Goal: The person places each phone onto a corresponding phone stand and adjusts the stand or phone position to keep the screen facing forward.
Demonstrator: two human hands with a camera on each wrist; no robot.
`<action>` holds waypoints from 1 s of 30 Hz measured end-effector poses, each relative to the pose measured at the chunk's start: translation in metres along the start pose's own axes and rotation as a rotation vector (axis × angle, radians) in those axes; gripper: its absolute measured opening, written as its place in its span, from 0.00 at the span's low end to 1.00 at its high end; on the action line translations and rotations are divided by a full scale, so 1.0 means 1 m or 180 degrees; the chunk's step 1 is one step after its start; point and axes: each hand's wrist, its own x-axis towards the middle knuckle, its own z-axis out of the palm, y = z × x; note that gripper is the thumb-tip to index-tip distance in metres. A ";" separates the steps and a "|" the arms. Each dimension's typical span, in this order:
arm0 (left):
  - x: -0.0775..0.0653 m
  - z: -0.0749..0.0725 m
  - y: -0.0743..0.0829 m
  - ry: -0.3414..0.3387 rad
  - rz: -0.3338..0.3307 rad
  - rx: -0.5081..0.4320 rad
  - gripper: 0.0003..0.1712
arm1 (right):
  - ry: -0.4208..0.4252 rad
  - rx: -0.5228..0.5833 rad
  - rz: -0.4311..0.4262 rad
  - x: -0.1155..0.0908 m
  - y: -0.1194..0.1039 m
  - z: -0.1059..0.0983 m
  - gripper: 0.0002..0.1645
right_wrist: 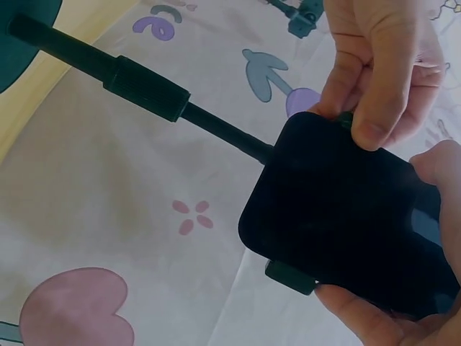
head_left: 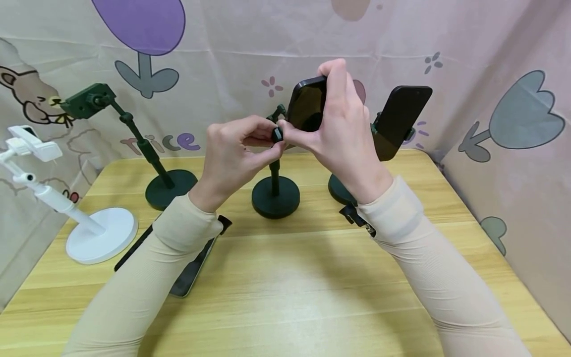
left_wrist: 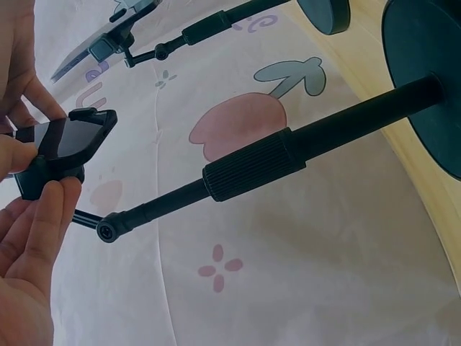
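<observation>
At the middle stand, a dark green phone stand (head_left: 275, 193) holds a black smartphone (head_left: 308, 106) at its top. My right hand (head_left: 343, 129) grips the smartphone, its fingers over the upper edge and its thumb low. Between the thumb and fingers of my left hand (head_left: 243, 153) is the end of the stand's clamp (head_left: 277, 134). The right wrist view has the smartphone (right_wrist: 338, 216) lying across the clamp, whose other end (right_wrist: 290, 277) shows below it. In the left wrist view the stand's pole (left_wrist: 252, 166) runs down to its round base.
On the right, another green stand carries a second smartphone (head_left: 401, 121). To the left are a green stand (head_left: 171, 188) and a white stand (head_left: 102, 235), neither bearing a phone. More phones (head_left: 192, 275) lie on the wooden table (head_left: 303, 297) under my left forearm. A patterned cloth (head_left: 236, 74) hangs behind.
</observation>
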 end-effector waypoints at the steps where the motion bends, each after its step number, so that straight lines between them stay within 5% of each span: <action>1: 0.000 0.000 0.000 -0.0001 0.0003 0.0000 0.07 | 0.0005 0.0006 -0.0015 0.000 0.000 0.000 0.44; 30: 0.000 0.004 0.000 0.0077 0.0043 0.0027 0.08 | 0.0140 0.0059 -0.0162 -0.014 0.014 0.014 0.46</action>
